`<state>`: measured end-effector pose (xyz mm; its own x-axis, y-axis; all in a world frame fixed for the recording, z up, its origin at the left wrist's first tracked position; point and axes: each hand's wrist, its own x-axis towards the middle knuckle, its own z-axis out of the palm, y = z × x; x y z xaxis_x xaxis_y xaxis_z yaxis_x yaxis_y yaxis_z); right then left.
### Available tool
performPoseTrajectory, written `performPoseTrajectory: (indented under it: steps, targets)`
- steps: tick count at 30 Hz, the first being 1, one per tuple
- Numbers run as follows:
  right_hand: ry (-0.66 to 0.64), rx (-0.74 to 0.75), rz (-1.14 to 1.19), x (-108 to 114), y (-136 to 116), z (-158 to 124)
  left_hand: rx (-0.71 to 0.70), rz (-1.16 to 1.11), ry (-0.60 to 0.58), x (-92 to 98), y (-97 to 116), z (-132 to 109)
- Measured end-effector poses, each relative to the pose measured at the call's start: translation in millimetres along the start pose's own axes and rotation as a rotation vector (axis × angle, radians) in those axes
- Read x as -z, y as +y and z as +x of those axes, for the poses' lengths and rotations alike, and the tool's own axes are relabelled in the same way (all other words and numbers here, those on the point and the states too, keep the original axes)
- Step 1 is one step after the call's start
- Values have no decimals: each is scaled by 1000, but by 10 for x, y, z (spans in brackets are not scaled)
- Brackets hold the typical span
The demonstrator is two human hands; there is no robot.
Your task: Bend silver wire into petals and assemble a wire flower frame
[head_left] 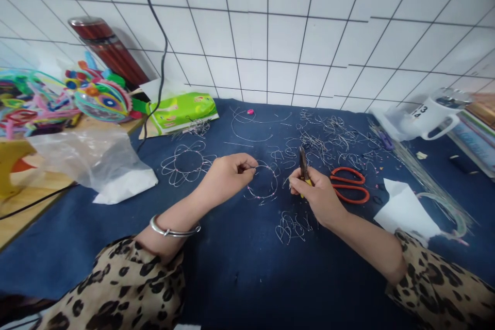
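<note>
Lying between the hands, wire ring [276, 181]: left hand [228, 172] pinches it, right hand [313, 193] grips pliers [303, 162].

Light is bright, even and soft. The left hand [228, 172] and right hand [315, 193] cast only faint, diffuse shadows on the dark blue cloth [247, 268] just beneath them. The wire ring [263, 197] at the left fingertips and the pliers [302, 162] in the right fingers read sharp. Far right of the fingers the white mug [431, 113] is nearly blown out; far left the plastic bag [88, 157] glares. Lines of the tile wall [270, 36] beyond the fingers bow toward the frame edges.
</note>
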<state>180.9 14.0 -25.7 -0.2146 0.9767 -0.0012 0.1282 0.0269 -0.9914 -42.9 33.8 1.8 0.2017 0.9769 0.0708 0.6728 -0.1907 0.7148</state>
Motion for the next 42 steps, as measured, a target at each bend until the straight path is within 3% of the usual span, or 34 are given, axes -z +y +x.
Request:
performPoseTrajectory:
  steps: [7,13,27,37,42]
  targets:
    - [-29,-18,-4,11,4,10,65,-26,-68,0,-74,32]
    - [-42,-24,-6,15,-22,17,4,33,-109,-36,-114,59]
    - [-33,-31,-6,25,-15,17,-113,202,-71,-11,-89,64]
    - [-28,-37,-9,15,-11,24,-10,74,-142,12,-13,26]
    - [-34,-11,-85,25,-117,43,-40,47,-142,-4,49,-28]
